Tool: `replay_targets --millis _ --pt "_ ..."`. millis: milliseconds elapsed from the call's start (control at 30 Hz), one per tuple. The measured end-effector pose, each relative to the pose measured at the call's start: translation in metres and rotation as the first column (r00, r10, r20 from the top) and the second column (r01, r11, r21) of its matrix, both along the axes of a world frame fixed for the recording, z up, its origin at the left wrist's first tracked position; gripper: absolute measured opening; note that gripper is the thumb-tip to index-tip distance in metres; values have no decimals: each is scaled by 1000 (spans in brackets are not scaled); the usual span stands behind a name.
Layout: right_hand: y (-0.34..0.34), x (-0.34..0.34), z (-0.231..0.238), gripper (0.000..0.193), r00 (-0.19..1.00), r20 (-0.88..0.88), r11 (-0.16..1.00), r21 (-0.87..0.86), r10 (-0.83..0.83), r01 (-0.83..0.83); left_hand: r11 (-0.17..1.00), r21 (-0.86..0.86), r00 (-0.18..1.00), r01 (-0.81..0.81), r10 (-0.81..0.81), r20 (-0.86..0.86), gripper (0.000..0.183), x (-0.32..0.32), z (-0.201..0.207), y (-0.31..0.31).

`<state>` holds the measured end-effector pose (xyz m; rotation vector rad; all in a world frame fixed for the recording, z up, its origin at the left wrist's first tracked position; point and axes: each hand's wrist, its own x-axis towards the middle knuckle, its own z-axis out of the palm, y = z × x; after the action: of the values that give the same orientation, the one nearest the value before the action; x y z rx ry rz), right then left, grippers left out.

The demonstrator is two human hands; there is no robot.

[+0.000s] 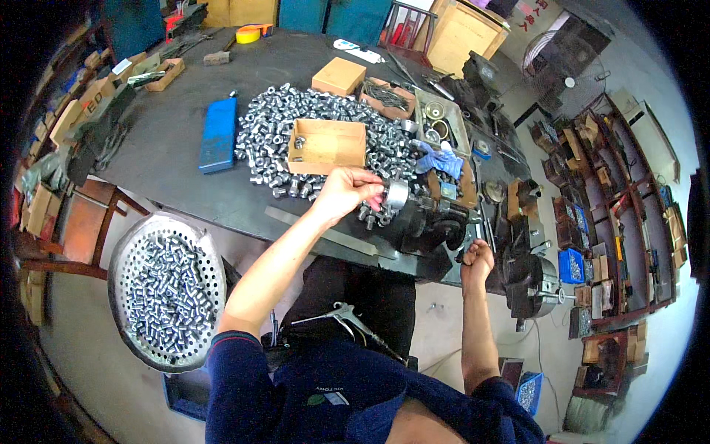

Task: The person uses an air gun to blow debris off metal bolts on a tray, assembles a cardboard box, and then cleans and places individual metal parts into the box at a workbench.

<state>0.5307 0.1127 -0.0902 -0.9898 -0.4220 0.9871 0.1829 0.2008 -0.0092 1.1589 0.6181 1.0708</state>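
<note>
My left hand (345, 195) reaches over the bench with thumb and fingers pinched together at the face of a round silver chuck (397, 194). Whatever lies between those fingertips is too small to make out. The chuck sits at the left end of a small dark bench machine (438, 226). At the machine's right end, my right hand (478, 259) is closed in a fist; what it grips is hidden by the fingers. Behind my left hand, a big heap of short metal fittings (270, 122) surrounds an open cardboard box (329, 140) with a few fittings inside.
A perforated metal basin (118, 296) of similar parts stands at the left. On the bench lie a blue box (218, 135), a closed carton (338, 76) and a blue cloth (439, 158). An air blow gun (344, 314) rests near my lap. A vise-like machine (534, 285) stands right.
</note>
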Motion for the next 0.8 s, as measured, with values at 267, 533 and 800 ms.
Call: replay_targets --millis 267,533,800 --pt "-15 -7 30 15 999 18 1000 -1 30 -30 995 98 989 35 -20 -149 14 -4 4 6" --pt "29 11 86 18 986 95 987 77 136 -143 995 95 997 -17 24 -78 15 -2 3 4" --pt "117 25 34 20 967 231 994 17 -109 108 974 201 888 -109 186 -421 33 16 1 -11"
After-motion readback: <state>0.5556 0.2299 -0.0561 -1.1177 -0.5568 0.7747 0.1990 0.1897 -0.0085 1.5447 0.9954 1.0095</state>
